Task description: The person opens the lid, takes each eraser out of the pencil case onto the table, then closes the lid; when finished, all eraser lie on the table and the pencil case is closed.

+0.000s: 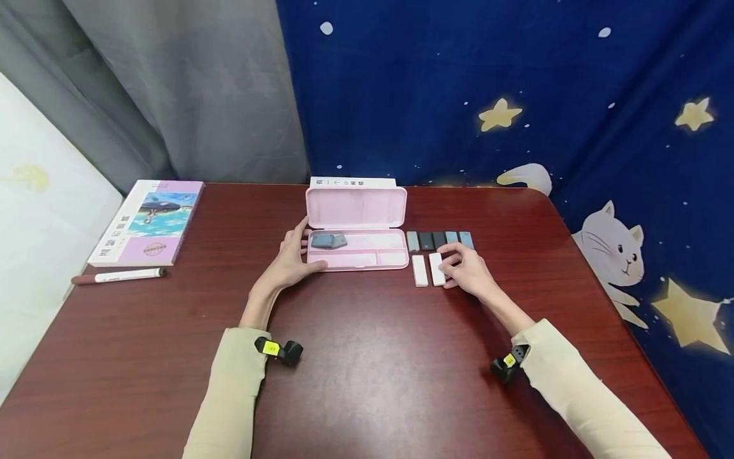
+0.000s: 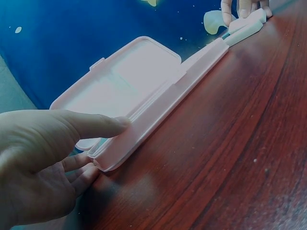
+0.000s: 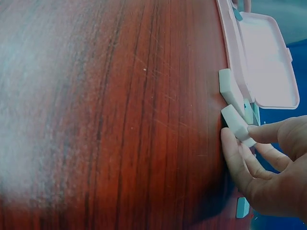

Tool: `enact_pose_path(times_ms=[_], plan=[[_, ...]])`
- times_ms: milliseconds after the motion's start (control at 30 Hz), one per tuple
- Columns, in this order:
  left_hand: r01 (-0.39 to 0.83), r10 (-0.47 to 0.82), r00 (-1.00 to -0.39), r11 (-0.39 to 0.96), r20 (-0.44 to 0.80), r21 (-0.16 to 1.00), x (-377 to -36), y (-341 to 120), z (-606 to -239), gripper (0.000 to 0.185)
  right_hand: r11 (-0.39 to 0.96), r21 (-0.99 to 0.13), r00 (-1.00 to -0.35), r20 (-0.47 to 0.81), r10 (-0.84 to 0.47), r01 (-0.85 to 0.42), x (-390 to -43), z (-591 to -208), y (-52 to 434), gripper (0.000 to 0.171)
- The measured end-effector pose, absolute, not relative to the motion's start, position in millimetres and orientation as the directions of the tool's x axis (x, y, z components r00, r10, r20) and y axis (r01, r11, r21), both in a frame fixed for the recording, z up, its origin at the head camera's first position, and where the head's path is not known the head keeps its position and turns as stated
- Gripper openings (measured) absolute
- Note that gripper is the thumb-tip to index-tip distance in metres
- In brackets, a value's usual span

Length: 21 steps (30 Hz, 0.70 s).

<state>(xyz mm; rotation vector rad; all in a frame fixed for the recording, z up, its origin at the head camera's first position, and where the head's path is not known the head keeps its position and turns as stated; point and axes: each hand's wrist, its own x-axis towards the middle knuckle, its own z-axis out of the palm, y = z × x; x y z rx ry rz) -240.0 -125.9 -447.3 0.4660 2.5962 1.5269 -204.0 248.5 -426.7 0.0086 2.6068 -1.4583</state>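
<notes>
At twelve o'clock, the pink lid (image 1: 357, 209) partly hides a white lettered object (image 1: 352, 182); at nine, the stamp (image 1: 155, 249) on the book (image 1: 127, 255) is unreadably small.

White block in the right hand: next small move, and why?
I'd probably lift the white block and carry it left to the pencil case. The right hand already pinches it, the case stands open beside it, the left hand grips the case's far end, and gray blocks lie inside.
</notes>
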Motion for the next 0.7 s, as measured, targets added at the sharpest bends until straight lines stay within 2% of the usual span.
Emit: enact_pose_path(times_ms=[167,700], plan=[[0.214,0.306,-0.949,0.463,0.071,0.860,-240.2,-126.2,-447.9,0.103,0.583,-0.810,-0.989,-0.130,-0.064,0.069,-203.9,-424.4,246.9,0.032],[0.219,0.302,-0.950,0.452,0.083,0.865,-240.6,-125.7,-448.4,0.103,0.639,-0.769,-0.994,-0.082,-0.066,0.021,-203.8,-420.8,244.3,0.029]])
